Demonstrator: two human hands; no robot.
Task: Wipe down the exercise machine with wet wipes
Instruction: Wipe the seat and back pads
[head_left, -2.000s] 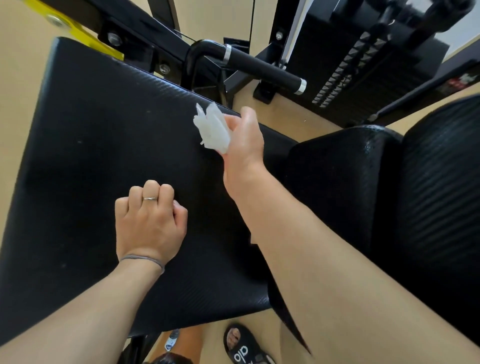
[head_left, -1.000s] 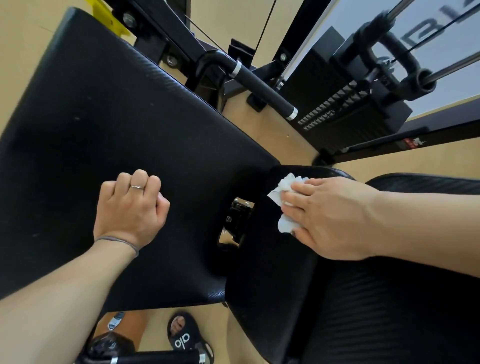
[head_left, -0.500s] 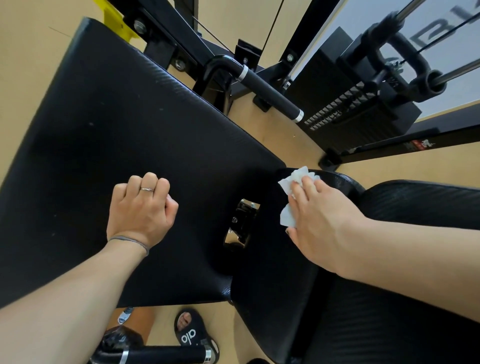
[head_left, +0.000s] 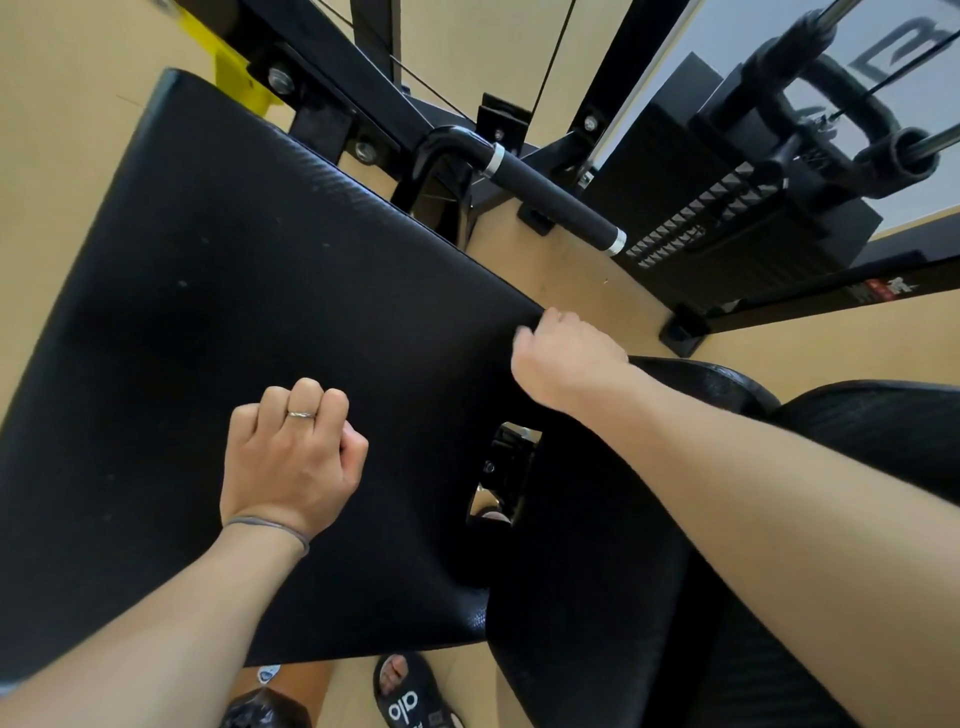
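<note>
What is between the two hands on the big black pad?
Nothing. In the head view, only bare black pad lies between the left hand and the right hand. The shiny metal bracket sits lower, off that line.

This is a gym. A weight machine fills the view: a broad black padded bench pad (head_left: 249, 322) with a textured vinyl cover, and beside it a second black seat pad (head_left: 587, 597) joined by a chrome bracket (head_left: 501, 473). Behind them stands a black weight stack (head_left: 727, 223) with rows of plates, fed by thin steel cables (head_left: 553, 57) running along a black steel frame (head_left: 332, 67). A foam-gripped handle bar (head_left: 550, 200) with chrome collars juts out near the stack. The floor (head_left: 571, 270) is plain tan, and a yellow adjustment part (head_left: 234, 78) is bolted to the frame.
</note>
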